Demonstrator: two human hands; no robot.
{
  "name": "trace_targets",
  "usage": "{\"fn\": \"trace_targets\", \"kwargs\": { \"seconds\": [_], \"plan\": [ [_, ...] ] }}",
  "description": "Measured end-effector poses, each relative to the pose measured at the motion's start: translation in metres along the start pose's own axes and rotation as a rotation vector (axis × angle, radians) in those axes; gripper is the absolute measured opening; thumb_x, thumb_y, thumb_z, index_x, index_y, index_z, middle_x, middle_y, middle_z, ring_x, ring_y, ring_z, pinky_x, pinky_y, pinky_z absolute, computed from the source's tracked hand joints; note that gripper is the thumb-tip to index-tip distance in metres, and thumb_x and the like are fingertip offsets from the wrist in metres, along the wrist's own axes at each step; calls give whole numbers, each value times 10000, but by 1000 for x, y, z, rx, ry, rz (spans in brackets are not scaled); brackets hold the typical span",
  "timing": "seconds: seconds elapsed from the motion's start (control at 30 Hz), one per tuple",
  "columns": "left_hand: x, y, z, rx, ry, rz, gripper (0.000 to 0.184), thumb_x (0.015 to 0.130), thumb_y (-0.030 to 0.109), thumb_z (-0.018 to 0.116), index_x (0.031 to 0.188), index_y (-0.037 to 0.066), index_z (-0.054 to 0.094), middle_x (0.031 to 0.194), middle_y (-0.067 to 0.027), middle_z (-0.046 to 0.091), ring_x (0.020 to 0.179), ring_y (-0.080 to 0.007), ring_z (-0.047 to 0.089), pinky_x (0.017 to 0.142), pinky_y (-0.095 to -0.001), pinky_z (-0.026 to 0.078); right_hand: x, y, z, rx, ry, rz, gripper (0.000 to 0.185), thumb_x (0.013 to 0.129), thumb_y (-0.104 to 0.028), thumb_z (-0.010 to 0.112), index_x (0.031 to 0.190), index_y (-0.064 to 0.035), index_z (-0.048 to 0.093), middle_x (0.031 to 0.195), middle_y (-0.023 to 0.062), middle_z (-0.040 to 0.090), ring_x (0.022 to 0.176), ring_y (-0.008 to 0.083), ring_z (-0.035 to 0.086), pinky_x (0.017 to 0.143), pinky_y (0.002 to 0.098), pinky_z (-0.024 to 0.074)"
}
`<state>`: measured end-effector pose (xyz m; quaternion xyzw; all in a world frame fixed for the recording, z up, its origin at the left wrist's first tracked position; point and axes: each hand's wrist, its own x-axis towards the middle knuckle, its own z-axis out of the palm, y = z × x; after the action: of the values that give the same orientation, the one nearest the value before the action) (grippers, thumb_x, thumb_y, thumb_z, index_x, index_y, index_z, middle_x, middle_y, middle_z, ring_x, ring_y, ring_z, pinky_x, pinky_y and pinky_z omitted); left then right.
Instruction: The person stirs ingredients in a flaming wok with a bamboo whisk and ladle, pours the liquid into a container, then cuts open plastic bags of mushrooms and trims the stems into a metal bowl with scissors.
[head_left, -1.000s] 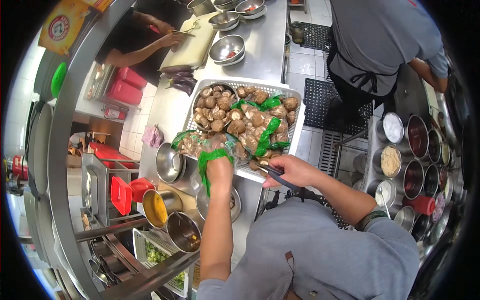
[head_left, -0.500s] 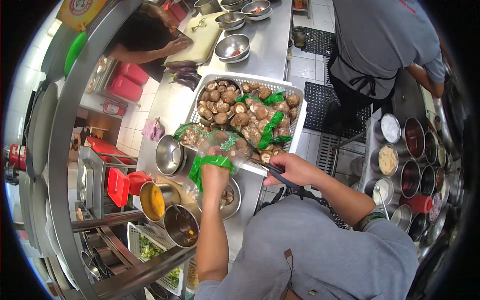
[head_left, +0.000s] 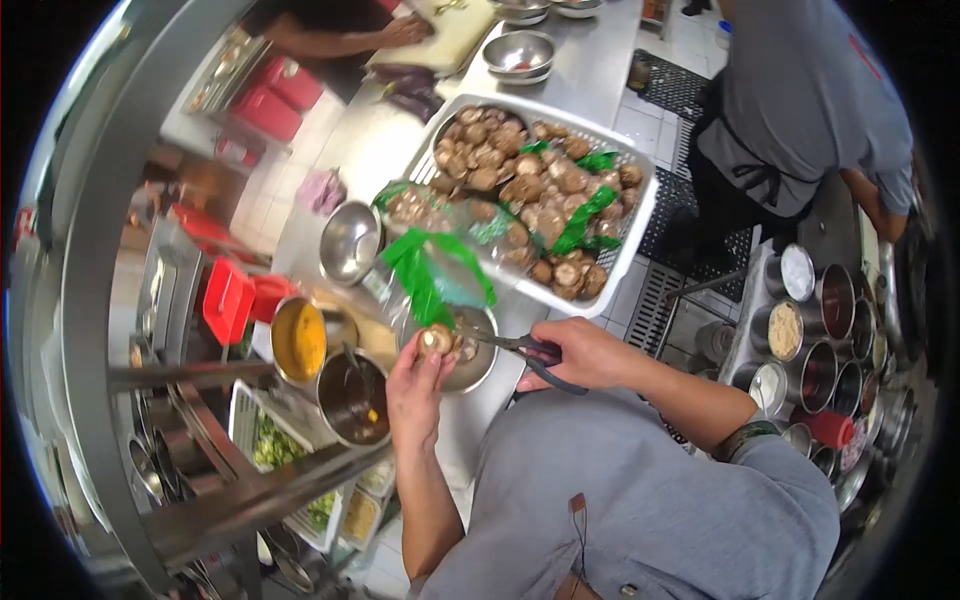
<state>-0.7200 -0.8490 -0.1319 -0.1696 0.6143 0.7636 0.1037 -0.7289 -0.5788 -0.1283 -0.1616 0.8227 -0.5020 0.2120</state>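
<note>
Between the fingers of my left hand (head_left: pixel 415 385) is a brown mushroom (head_left: pixel 436 340), its pale stem side showing. My right hand (head_left: pixel 580 352) grips black-handled scissors (head_left: pixel 545 362), their blades pointing left toward the mushroom. Whether the blades touch it I cannot tell. Beneath them is a metal bowl (head_left: pixel 478 372) with some mushroom pieces in it. A clear plastic bag with green print (head_left: pixel 425 270) lies just beyond, partly over the bowl. Behind it stands a white basket (head_left: pixel 628 262) full of mushrooms (head_left: pixel 570 205), some in bags and some in a round metal bowl.
Left of my hands stand an empty metal bowl (head_left: pixel 351 243), a pot of yellow liquid (head_left: pixel 300 338) and a dark pot with a ladle (head_left: pixel 353 397). A metal rail (head_left: pixel 250 490) crosses at lower left. One co-worker (head_left: pixel 810 110) stands at right; another person's hand (head_left: pixel 405 30) rests by a cutting board.
My left hand has come out of the plastic bag with a mushroom and moved toward me. My right hand has brought the scissors nearer to it. The view has shifted.
</note>
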Motion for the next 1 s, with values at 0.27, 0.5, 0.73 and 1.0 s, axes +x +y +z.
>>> {"fn": "trace_targets", "kwargs": {
  "seconds": [0.27, 0.5, 0.73, 1.0],
  "plan": [
    [-20, -35, -16, -154, 83, 33, 422, 1041, 92, 518, 1440, -35, 469, 1248, -103, 637, 1045, -146, 646, 942, -279, 532, 16, 5, 48, -328, 113, -63, 622, 710, -560, 828, 788, 6, 583, 782, 175, 618, 769, 397, 635, 673, 460, 493],
    [-21, -50, -20, 2, 138, 59, 436, 1044, 134, 532, 1440, -40, 480, 1196, -93, 665, 981, -132, 656, 902, -271, 542, 25, 2, 59, -484, 193, -217, 613, 733, -515, 823, 884, 23, 570, 834, 188, 604, 828, 398, 620, 718, 465, 497],
    [-18, -56, -19, 117, 171, 116, 395, 1035, 136, 552, 1376, -64, 536, 1126, -115, 691, 931, -143, 677, 854, -268, 555, 32, 12, 69, -503, 87, -126, 615, 744, -545, 793, 868, 24, 593, 844, 201, 635, 827, 403, 642, 724, 487, 511],
    [-4, -68, -45, 153, 196, -2, 407, 1022, 117, 557, 1371, -89, 524, 1140, -143, 691, 930, -162, 693, 850, -283, 565, 44, 23, 56, -225, -275, 248, 706, 728, -668, 778, 845, 24, 698, 779, 203, 668, 711, 346, 673, 685, 445, 521]
  ]
}}
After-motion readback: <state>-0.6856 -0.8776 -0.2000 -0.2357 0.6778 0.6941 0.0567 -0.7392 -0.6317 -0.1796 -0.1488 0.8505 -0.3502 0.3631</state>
